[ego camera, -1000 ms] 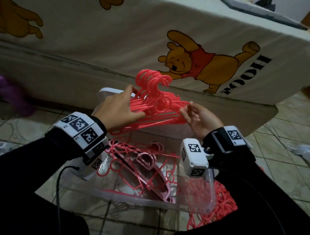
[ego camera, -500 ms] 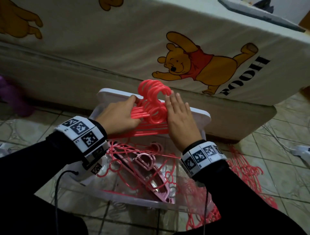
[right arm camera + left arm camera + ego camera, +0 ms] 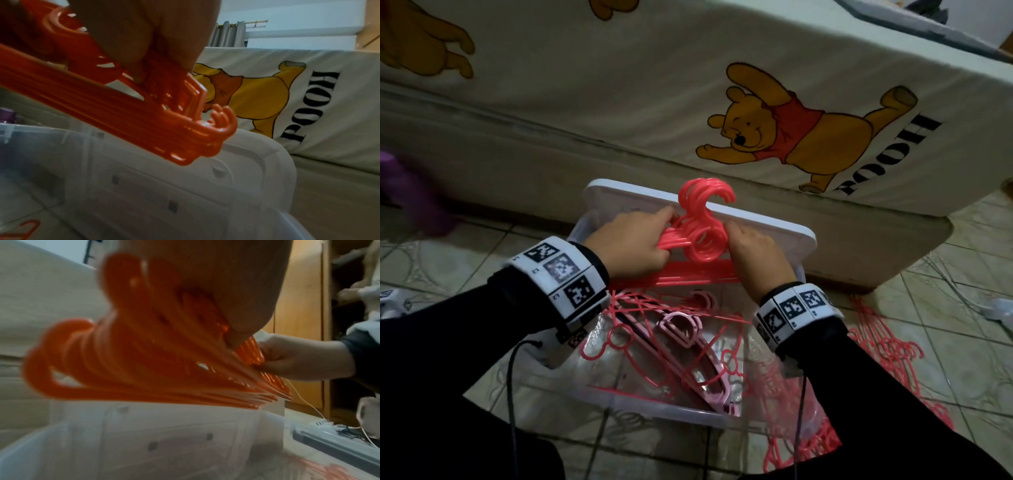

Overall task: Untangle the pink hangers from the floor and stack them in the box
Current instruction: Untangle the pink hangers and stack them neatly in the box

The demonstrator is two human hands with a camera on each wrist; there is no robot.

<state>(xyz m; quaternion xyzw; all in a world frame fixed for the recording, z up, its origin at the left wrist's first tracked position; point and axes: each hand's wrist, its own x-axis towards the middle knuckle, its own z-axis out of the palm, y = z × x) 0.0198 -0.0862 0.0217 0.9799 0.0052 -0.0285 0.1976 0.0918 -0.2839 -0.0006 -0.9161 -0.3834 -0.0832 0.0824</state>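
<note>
A bundle of several pink hangers is gripped from both sides over the far end of the clear plastic box, hooks pointing up. My left hand curls round the bundle's left arms. My right hand lies palm down on the right side, fingers wrapped round it. In the left wrist view the hangers fan out below my palm, and the right hand clutches their far ends. The right wrist view shows the hanger ends under my fingers. Loose hangers lie tangled in the box.
The box's white lid leans upright behind the box against a bed with a cartoon-bear sheet. More pink hangers lie in a heap on the tiled floor to the right. A white cable lies at the far right.
The bundle has come down from chest height toward the box. My right hand turned from palm up at the bundle's end to palm down, gripping near the hooks.
</note>
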